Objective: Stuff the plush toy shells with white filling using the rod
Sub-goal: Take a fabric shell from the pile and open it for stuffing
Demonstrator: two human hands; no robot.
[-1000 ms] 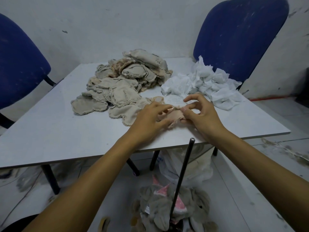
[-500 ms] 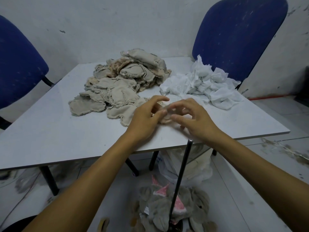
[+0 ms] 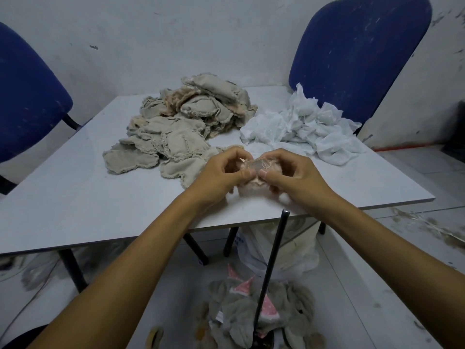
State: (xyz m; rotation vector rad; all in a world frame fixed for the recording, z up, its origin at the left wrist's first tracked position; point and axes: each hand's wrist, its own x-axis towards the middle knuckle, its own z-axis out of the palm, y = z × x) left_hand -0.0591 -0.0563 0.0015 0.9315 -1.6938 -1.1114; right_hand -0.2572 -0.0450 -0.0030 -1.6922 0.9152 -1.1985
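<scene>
2 hands (image 3: pixel 226 172) (image 3: pixel 289 172) now higher, shell (image 3: pixel 254 183) lifted

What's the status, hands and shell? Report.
Left hand and right hand both pinch one plush shell above the table. Rod untouched. Nothing blocking.

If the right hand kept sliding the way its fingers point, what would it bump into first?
The right hand points left, toward the left hand. Both pinch the same pinkish plush shell, so it would press that shell against the left hand's fingers almost at once.
</scene>
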